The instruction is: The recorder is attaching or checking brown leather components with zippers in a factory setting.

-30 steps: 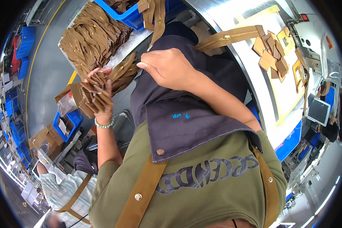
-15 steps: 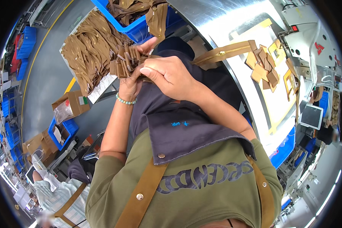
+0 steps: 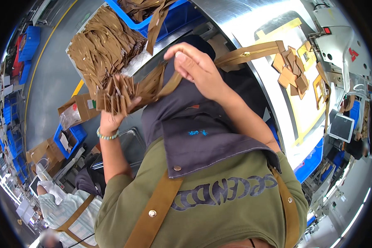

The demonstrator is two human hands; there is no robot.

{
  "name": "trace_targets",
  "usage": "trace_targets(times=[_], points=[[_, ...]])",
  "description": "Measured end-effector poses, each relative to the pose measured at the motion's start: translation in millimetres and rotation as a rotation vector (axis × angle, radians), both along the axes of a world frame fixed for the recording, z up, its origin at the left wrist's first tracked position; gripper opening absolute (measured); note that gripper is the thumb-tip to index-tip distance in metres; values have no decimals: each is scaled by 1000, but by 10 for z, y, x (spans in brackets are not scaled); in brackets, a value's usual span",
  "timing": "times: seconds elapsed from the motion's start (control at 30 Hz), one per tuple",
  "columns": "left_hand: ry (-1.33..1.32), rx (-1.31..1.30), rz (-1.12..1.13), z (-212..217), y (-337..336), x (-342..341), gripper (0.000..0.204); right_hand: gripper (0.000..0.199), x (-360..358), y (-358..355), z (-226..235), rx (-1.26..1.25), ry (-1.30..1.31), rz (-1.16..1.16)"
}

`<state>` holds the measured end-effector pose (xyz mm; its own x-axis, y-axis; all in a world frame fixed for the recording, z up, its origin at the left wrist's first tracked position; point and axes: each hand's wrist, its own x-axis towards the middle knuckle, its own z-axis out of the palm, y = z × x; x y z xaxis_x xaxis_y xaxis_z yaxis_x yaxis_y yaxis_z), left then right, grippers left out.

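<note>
My left hand (image 3: 111, 122) is closed around a thick bundle of brown zipper strips (image 3: 119, 96). Their stacked ends fan upward out of the fist, and the long tails (image 3: 151, 84) trail right across my lap. Above those tails, my right hand (image 3: 194, 68) hangs with fingers loosely curled and the thumb apart from the index finger. One strip of the bundle curves up to its lower fingers; no grip on it shows. A separate brown zipper strip with gold teeth (image 3: 246, 54) lies across the metal table's edge, right of my right hand.
A large pile of brown zipper strips (image 3: 101, 47) covers a tray at the far left. Beside it stands a blue bin (image 3: 169, 29) with more strips. On the metal table (image 3: 239, 20) lie brown pieces (image 3: 291, 72) and yellow frames near a white machine (image 3: 339, 41). Another person (image 3: 70, 213) sits lower left.
My left hand has moved down and left with the bundle. My right hand has come off the bundle and risen slightly to the right. The strip hanging from the blue bin has shifted left.
</note>
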<state>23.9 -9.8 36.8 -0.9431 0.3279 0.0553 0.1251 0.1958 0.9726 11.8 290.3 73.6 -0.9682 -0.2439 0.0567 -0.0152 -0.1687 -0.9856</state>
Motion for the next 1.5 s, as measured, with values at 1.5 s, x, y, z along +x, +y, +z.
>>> trace_targets(times=[1.5], points=[[784,14,859,325,-1496,-2876,60,25,-159,-353,-315,1013,481,74]])
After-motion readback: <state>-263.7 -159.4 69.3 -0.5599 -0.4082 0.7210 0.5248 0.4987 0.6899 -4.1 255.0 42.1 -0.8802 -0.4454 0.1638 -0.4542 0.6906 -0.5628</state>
